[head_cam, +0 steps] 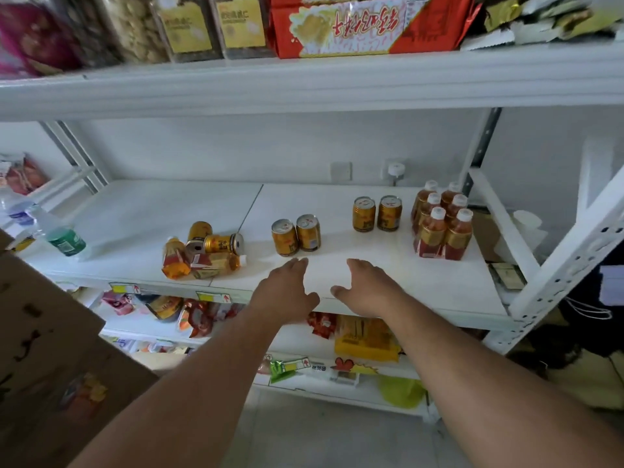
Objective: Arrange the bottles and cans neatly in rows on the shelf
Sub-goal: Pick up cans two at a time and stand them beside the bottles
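Observation:
On the white middle shelf (388, 275), several tea bottles (442, 224) with white caps stand in two neat rows at the right. Left of them stand two gold cans (377, 214), and further left another upright pair of gold cans (296, 235). A jumbled pile (202, 251) of toppled gold cans and lying tea bottles sits left of centre. My left hand (287, 292) hovers open over the shelf's front edge, just below the nearer can pair. Beside it, my right hand (366, 288) is open too, holding nothing.
A clear water bottle with a green label (59, 236) lies at the shelf's left end. Snack packs fill the shelf above (364, 25) and the shelves below (366, 339). A cardboard box (50, 366) stands at the lower left. A white upright post (570, 261) bounds the right side.

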